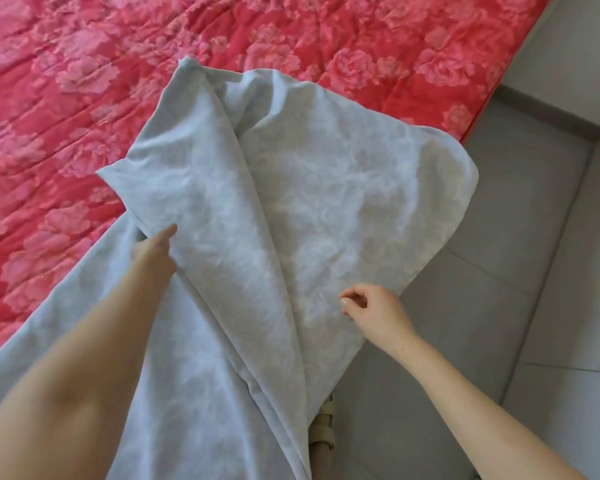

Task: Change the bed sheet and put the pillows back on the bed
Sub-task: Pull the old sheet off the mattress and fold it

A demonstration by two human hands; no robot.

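A pale blue-grey bed sheet hangs in loose folds in front of me, over the near corner of the bed. The bed's top is red with pink flowers. My left hand grips a fold of the sheet at its left side, fingers tucked under the cloth. My right hand is at the sheet's lower right edge, fingers curled and pinching; whether cloth is between them is unclear. No pillows are in view.
Grey floor tiles lie to the right of the bed. A white wall or cabinet base runs along the far right. A foot in a beige sandal shows below the sheet.
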